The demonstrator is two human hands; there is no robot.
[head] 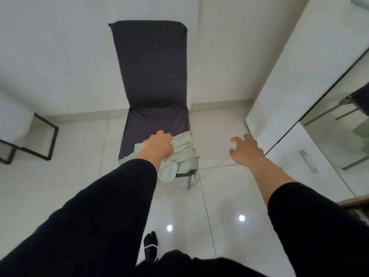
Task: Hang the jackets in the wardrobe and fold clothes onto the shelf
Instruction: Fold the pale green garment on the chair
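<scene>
Only one view: head cam, wide-angle, looking forward and steeply down from standing height. It faces a dark chair (153, 84) at the wall, approx. at arm reach. Floor (229, 188) fills the lower part; wardrobe (311, 80) at right edge.

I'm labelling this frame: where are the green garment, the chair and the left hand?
green garment (184, 149), head view, rumpled cloth on the seat.
chair (151, 62), head view, middle of the backrest.
left hand (158, 145), head view, back of the hand.
</scene>
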